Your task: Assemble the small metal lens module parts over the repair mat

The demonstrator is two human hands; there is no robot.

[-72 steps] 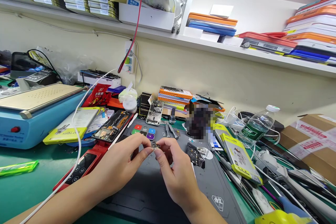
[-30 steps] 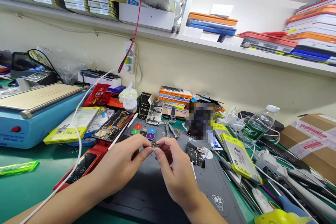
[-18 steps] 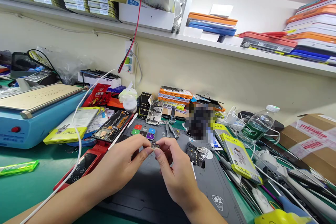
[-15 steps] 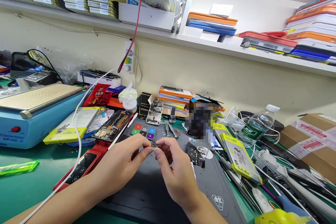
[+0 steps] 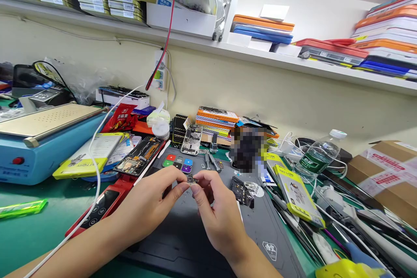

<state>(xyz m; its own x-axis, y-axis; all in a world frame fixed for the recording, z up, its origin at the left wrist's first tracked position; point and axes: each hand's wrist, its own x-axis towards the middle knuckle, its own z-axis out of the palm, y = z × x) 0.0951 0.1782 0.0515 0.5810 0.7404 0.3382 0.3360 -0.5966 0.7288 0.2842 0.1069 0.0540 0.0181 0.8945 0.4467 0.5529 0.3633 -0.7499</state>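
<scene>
Over the dark mat (image 5: 260, 226), the left hand (image 5: 156, 204) and right hand (image 5: 218, 213) both pinch a tiny part (image 5: 191, 179).

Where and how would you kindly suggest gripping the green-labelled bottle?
I'd take the bottle by its neck, just under the cap, from above: it leans right in view with that end uppermost, while white cables crowd its lower body.

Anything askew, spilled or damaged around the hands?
No spill shows. Left of the mat, an opened phone lies aslant with its innards bare, apparently partly on the red device. To the right, tools lie jumbled together. The part between left hand and right hand is too tiny to judge for damage.
</scene>
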